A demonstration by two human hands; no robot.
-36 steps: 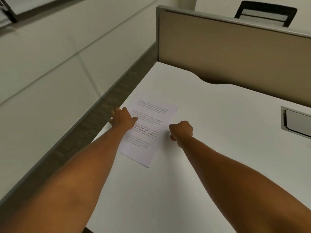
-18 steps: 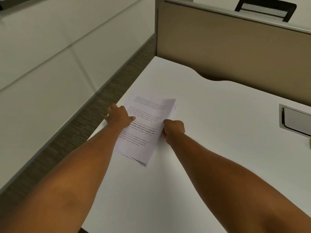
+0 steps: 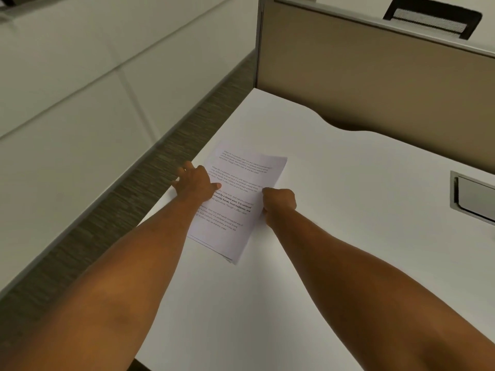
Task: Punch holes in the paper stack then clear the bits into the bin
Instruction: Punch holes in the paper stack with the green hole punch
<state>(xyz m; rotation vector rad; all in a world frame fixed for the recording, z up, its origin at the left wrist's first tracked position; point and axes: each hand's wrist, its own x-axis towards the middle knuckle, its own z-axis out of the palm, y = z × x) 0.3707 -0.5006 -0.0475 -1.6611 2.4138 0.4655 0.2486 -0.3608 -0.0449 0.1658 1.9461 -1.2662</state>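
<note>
While both arms reach out over the white desk, the paper stack lies between the two hands, printed side up and turned at a slant, near the desk's left edge. The left hand grips the stack's left edge, its thumb lying across the printed page and its fingers curled down over the side of the sheets at the desk edge; a ring shows on one finger. The right hand is curled into a fist on the stack's right edge, pinching the sheets there. At the corner nearest the person the sheets fan slightly apart and sit a little off the desk. Beyond the hands stands a tan partition. Well to the right of the right hand, a grey cable hatch is set into the desk. Left of the left hand, a strip of dark carpet runs along a white wall.
</note>
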